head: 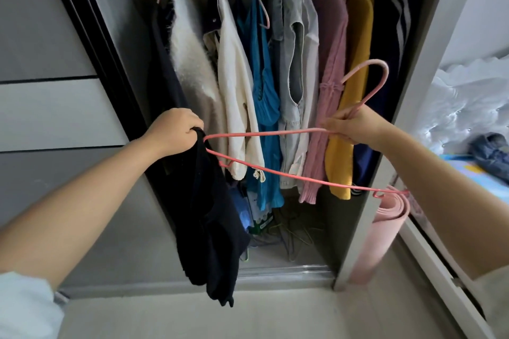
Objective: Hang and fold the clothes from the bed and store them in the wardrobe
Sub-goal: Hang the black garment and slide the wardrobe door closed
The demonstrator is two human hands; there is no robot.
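Open wardrobe (366, 201) stuffed with hanging clothes (242, 85), and in front of it the left hand (173, 129) has a black top (209, 223) bunched in its fist while the right hand (355, 125) pinches a pink hanger (264, 133) at the neck, one end poking into the top.

The hanger (264, 133) spans between both hands: left hand (172, 129) at one end gripping the garment (209, 217), which hangs below it; right hand (355, 125) at the neck. Behind them, the wardrobe (413, 91) with hung clothes (292, 69); right of the right hand, the bed (468, 107).
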